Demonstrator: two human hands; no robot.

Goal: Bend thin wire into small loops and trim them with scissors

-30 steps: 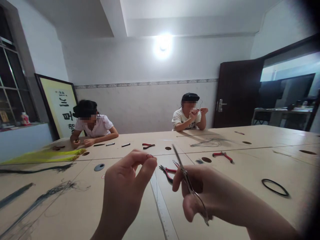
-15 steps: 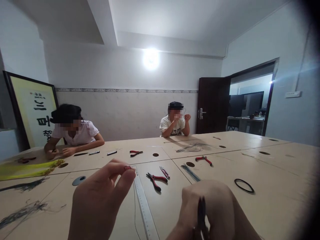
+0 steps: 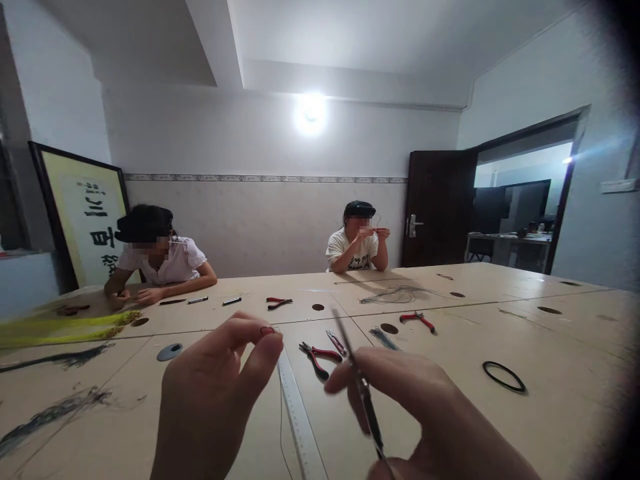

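Note:
My left hand (image 3: 215, 387) is closed in a pinch on a thin dark cord (image 3: 281, 427). A small dark-red loop (image 3: 267, 330) shows at the fingertips, and the strand hangs down beside a white ruler (image 3: 299, 420). To its right, my right hand (image 3: 415, 407) is closed around a slim pointed metal tool (image 3: 369, 407), whose tip points up and away. Its exact kind is unclear. The tool and the cord are apart. Just beyond the right fingers lie red-handled pliers (image 3: 320, 360) and small red thread snips (image 3: 337, 343).
Two people (image 3: 160, 257) sit across the table. More red-handled pliers (image 3: 419, 323), a black ring (image 3: 504, 377), bundles of dark cord (image 3: 55, 417), yellow strands (image 3: 65, 330) and a grey grommet (image 3: 170, 352) lie about. Round holes (image 3: 389, 329) pierce the tabletop.
My right hand has turned and risen toward the left hand, bringing the tool's tip up. My left hand keeps its pinch. The view has shifted slightly left.

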